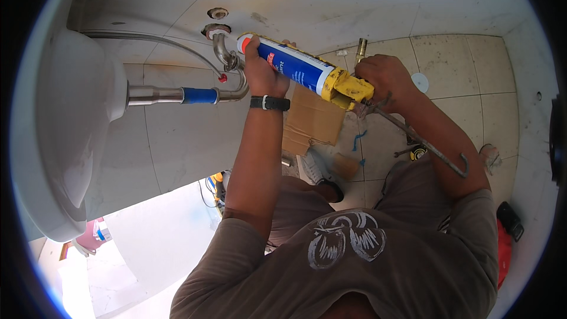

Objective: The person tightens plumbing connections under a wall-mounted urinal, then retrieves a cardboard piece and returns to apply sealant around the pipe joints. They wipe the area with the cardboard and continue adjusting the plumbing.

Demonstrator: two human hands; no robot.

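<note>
A yellow caulking gun (349,88) lies across my view, loaded with a blue and white sealant cartridge (298,70). Around the cartridge's front end is my left hand (264,74), closed, with a dark band at the wrist. My right hand (385,77) is wrapped round the gun's rear, where its fingers are partly hidden. Behind it sticks out the hooked plunger rod (422,140). The cartridge's front points at the wall, close to where a bent metal drain pipe (222,48) enters a rough hole; the nozzle tip is hard to make out.
A white basin (65,112) fills the left side, joined to a metal pipe with a blue band (198,95). A braided hose (159,38) hangs above it. Cardboard (316,113), a tape measure (418,153) and a white disc (420,82) lie on the tiled floor.
</note>
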